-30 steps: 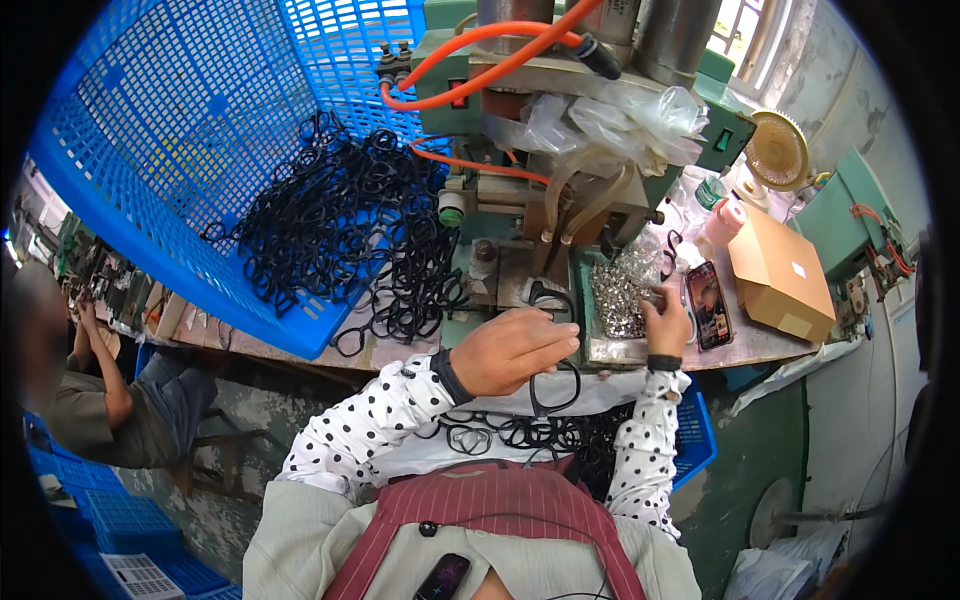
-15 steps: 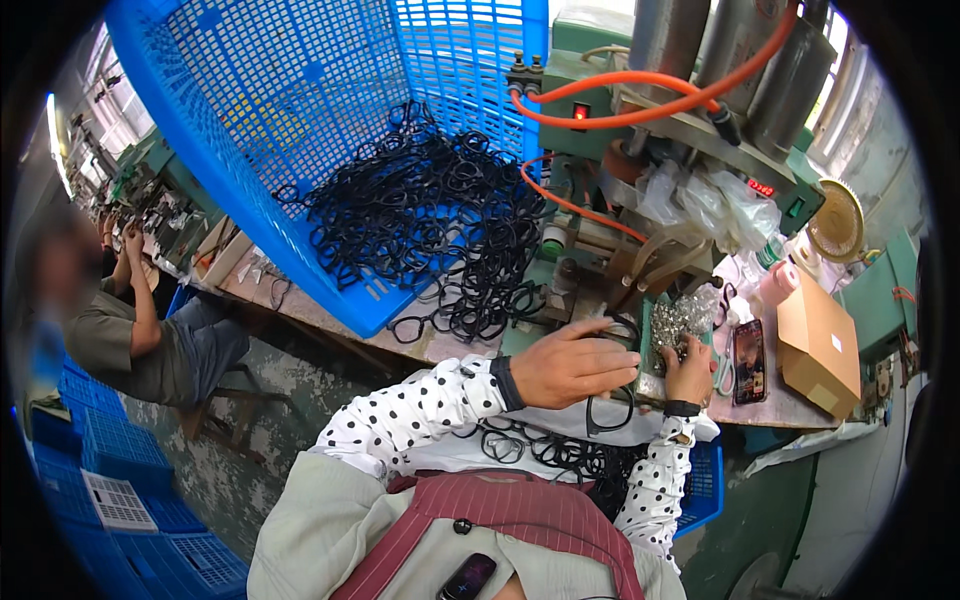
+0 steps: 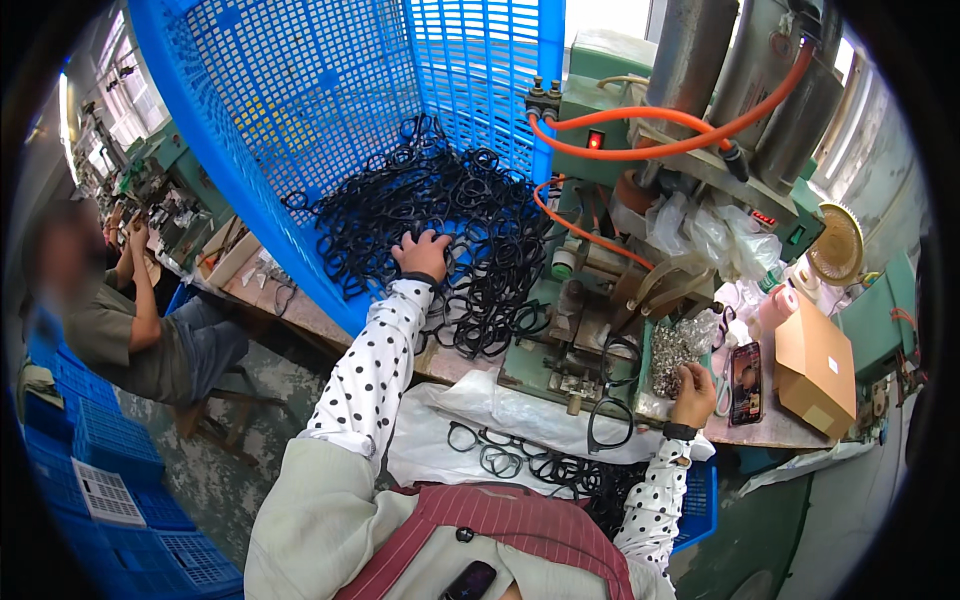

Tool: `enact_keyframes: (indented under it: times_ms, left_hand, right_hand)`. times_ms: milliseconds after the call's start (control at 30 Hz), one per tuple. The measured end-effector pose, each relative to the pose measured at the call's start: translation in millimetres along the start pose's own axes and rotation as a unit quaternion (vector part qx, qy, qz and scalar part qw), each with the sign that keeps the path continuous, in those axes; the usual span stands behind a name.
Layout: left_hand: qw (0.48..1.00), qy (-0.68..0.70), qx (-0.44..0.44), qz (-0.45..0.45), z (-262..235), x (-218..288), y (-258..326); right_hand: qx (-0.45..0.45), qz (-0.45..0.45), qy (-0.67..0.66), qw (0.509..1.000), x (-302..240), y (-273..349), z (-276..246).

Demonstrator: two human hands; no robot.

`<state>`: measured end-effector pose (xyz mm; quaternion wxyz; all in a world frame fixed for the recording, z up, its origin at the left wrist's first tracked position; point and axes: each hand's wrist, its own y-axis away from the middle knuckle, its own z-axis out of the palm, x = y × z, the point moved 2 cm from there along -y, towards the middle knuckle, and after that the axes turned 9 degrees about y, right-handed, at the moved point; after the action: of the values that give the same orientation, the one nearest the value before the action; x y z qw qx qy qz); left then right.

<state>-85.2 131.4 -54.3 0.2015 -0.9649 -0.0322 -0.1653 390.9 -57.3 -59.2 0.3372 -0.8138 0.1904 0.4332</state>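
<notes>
Reaching forward into the blue basket (image 3: pixel 350 318), my left hand (image 3: pixel 420 258) lies on a heap of black eyeglass frames (image 3: pixel 490 215), its fingers spread apart. Beside the green tray (image 3: pixel 647 362) of small metal parts (image 3: pixel 675 360) is my right hand (image 3: pixel 692 395), thumb and fingers pinched together. Whatever may be between those fingertips is too small to name. One black eyeglass frame (image 3: pixel 612 447) sits by itself at the front of the press (image 3: pixel 570 320), left of my right hand, one rim hanging over the edge.
More eyeglass frames (image 3: pixel 500 462) lie on white cloth by my lap. Orange air hoses (image 3: pixel 640 150) loop above the press. A phone (image 3: pixel 746 385), a cardboard box (image 3: pixel 815 365) and a pink roll (image 3: pixel 778 305) stand at right. Another person (image 3: pixel 130 310) sits at left.
My left hand has gone from the lone eyeglass frame at the press over to the heap in the basket. My right hand has drawn back slightly from the metal parts.
</notes>
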Motion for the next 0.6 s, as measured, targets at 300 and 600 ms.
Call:
enact_keyframes:
  times_ms: [300,600]
  left_hand:
    - [0.939,0.101,-0.022,0.327,-18,3,69]
    - [0.945,0.226,0.067,0.227,-57,47,49]
  right_hand:
    - [0.051,-0.129,0.219,0.966,-3,6,2]
    - [0.065,-0.187,0.198,0.96,-33,-5,12]
